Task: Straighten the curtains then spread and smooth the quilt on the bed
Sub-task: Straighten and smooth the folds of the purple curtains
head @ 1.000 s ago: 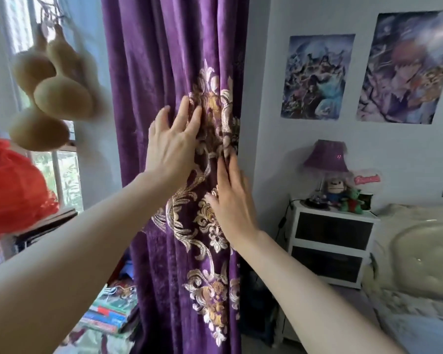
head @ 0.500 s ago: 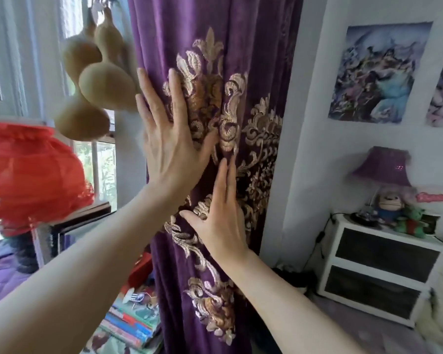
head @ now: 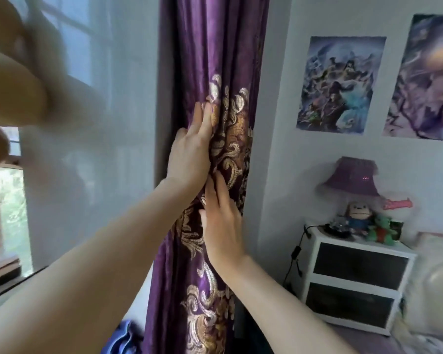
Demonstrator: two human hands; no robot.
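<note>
Head view showed the purple curtain (head: pixel 212 60) hanging gathered against the wall beside the window (head: pixel 69 34), well apart from the bed's edge (head: pixel 440 290) at far right, where no quilt was visible. Left hand (head: pixel 189 152) lay flat on its embroidered folds, fingers straight; right hand (head: pixel 221 226) pressed flat just below. Pushing unevenly could probably bunch the pleats again, or drag the fabric off line.

Open wall right of the curtain (head: pixel 215 60); blurred gourds (head: pixel 10 85) close at left.
</note>
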